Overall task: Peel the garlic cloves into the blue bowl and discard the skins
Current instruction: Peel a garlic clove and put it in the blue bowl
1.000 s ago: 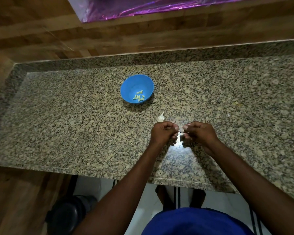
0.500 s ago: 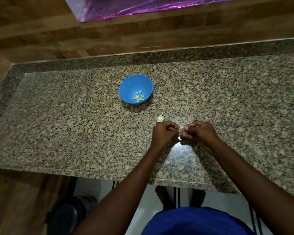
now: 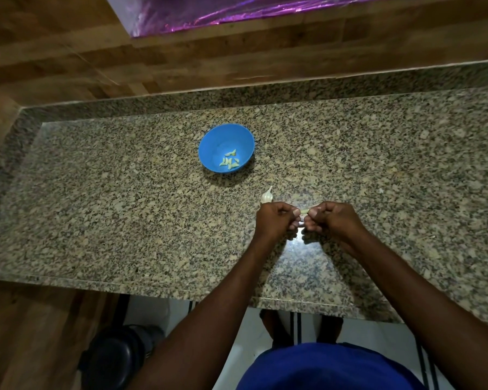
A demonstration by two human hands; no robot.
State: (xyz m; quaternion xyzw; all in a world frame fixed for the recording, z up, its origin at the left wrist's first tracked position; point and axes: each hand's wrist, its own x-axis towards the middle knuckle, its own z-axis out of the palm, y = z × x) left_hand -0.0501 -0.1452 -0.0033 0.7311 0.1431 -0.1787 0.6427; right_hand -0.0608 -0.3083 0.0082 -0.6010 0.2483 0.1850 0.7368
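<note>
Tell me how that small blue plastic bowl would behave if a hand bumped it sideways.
The small blue plastic bowl likely slides easily: it looks light, holding only a few peeled garlic cloves, and the speckled granite counter looks polished. Its sides taper towards the base, so a bump near the rim might rock or tip it.

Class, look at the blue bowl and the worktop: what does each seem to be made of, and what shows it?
Blue bowl: probably plastic, with even solid colour and a smooth, dull sheen. Worktop: looks like polished granite, speckled beige, grey and black grain, with a glossy reflection near the hands.
</note>
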